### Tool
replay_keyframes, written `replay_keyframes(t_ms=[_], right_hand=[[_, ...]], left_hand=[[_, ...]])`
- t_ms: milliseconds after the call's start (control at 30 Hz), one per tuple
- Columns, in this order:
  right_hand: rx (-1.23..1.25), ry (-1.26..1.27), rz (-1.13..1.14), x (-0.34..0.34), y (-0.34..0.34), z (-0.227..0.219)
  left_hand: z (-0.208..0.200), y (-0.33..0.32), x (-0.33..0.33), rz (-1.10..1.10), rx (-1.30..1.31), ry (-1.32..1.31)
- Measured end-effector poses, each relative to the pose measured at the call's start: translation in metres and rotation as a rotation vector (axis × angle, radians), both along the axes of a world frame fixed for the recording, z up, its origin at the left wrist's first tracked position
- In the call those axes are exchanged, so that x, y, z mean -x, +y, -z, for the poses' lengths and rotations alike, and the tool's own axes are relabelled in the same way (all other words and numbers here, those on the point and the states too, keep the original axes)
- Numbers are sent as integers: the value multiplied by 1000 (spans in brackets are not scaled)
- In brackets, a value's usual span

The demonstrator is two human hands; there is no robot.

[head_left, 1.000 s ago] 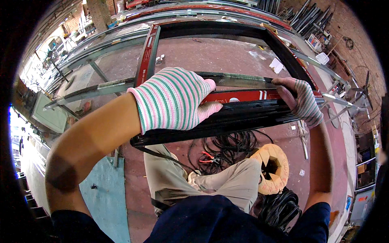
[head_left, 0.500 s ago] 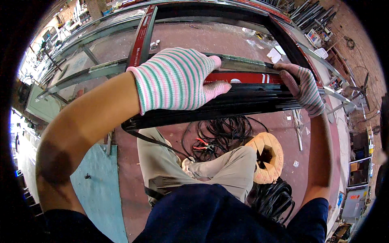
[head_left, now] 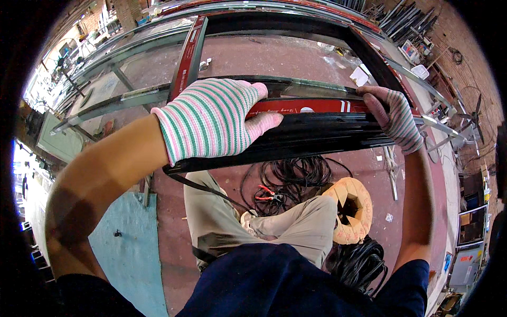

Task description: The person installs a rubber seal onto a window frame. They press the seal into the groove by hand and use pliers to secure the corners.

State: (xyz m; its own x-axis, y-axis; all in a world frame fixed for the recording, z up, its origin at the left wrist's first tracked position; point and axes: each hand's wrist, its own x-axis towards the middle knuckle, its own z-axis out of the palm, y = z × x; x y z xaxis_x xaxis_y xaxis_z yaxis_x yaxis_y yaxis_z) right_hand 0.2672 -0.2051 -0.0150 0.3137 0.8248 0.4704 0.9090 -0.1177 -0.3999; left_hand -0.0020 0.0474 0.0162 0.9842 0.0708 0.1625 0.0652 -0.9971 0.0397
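Holding dark frame point(head_left: 322, 134) | both hands point(head_left: 211, 120) point(head_left: 400, 119) | tan ring point(head_left: 362, 214): contents unclear

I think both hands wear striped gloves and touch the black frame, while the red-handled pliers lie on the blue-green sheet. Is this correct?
Not the red-handled pliers: the head view shows them among coiled black strips, away from the blue-green sheet. What you say of the left hand, right hand and black frame is right.
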Motion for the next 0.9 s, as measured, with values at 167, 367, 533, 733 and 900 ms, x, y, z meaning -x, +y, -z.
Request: replay_keyframes(t_ms=[167, 367, 533, 733, 900], right_hand=[[34, 32, 56, -1, -11, 4], [25, 35, 49, 0, -10, 3], [2, 31, 51, 2, -12, 3], [26, 16, 49, 2, -10, 1], [20, 13, 64, 4, -9, 2]], left_hand=[[19, 7, -17, 86, 69, -80], [4, 10, -2, 42, 164, -1], [9, 11, 0, 54, 189, -22], [7, 9, -7, 72, 185, -28], [11, -9, -30, 67, 150, -52]])
